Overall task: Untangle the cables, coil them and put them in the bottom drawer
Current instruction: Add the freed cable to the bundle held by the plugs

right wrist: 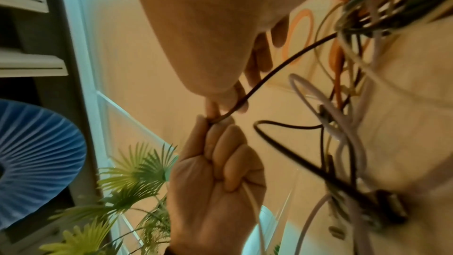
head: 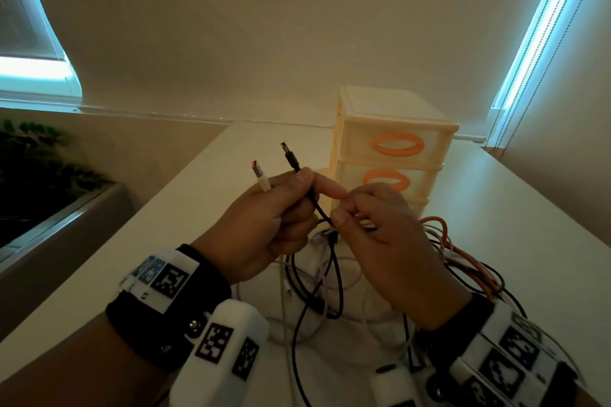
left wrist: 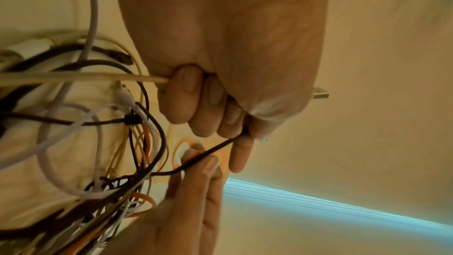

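Left hand: our left hand (head: 264, 225) curled round the black cable (head: 294, 162) and white cable (head: 261, 177), plugs up, likely to keep freed ends apart.
Right hand: our right hand (head: 380, 235) pinched the black cable just below, seemingly to trace it.
Tangle: the cable tangle (head: 330, 291) lay on the table (head: 496, 208), before the closed drawer unit (head: 393, 145).

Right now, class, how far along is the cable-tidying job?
Early. Done: only two plug ends are pulled free; the left hand grips a white cable and a black cable. In hand: the right hand pinches the black cable. Left: the tangle on the table remains, nothing is coiled, and the drawer unit looks shut.
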A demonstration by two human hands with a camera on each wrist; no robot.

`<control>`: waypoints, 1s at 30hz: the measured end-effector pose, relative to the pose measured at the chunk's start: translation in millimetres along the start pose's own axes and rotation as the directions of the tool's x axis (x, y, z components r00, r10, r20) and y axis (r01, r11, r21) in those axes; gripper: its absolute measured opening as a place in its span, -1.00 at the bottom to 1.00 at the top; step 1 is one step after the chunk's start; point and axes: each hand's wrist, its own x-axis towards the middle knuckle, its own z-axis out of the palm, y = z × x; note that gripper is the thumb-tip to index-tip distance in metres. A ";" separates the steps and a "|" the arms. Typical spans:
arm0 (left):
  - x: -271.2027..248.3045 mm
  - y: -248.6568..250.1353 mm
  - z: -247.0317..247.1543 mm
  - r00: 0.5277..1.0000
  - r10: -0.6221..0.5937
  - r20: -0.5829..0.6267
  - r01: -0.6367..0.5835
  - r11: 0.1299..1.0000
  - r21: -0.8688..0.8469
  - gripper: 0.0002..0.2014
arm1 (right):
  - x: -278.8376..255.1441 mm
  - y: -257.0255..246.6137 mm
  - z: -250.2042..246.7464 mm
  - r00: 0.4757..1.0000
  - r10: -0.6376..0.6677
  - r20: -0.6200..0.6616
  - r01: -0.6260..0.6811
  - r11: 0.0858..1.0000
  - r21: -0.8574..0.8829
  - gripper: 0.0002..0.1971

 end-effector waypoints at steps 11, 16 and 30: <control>5.4 2.6 -16.9 0.993 0.007 -0.122 -0.019 0.996 -0.090 -0.55 | 7.8 13.1 -22.4 0.935 0.002 0.353 -0.018 0.999 0.040 -0.81; 9.9 1.5 -27.6 0.956 0.045 -0.289 -0.097 0.980 -0.171 -0.48 | 13.7 30.4 -27.1 0.943 0.142 0.302 -0.133 0.990 -0.052 -0.79; 2.1 13.8 -27.1 0.977 -0.053 0.205 0.163 0.809 -0.565 -0.53 | 39.3 44.8 -12.7 0.971 0.226 0.071 -0.220 0.972 -0.084 -0.79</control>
